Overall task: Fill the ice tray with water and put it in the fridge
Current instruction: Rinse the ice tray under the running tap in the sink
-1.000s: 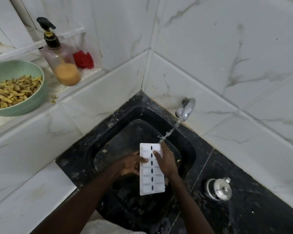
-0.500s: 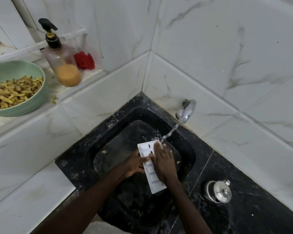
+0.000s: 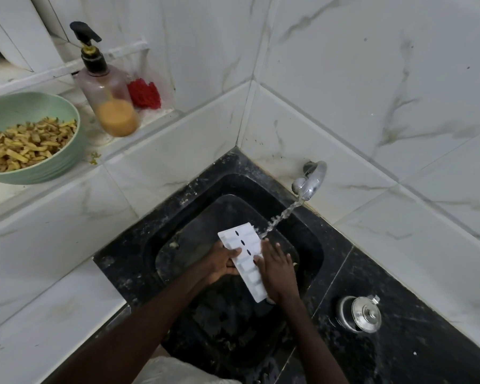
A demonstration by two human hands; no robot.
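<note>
A white ice tray [image 3: 244, 254] is held over the black sink [image 3: 178, 217], tilted, its far end toward the left. My left hand [image 3: 219, 263] grips its left edge from below. My right hand [image 3: 277, 268] lies on its right edge, fingers spread along the tray. Water [image 3: 280, 217] runs from the chrome tap [image 3: 309, 180] on the wall and lands at the tray's far right corner, by my right fingertips. Whether the tray's cells hold water, I cannot tell.
On the tiled ledge at the left stand a green bowl [image 3: 39, 173] of yellow food strips, a pump bottle [image 3: 106, 90] of orange liquid and a red scrubber [image 3: 144, 94]. A small steel lidded pot [image 3: 359, 314] sits on the black counter at the right.
The tray has tilted and turned, its far end swinging left. My right hand has slid down along the right edge. Water keeps running onto the tray's far end.
</note>
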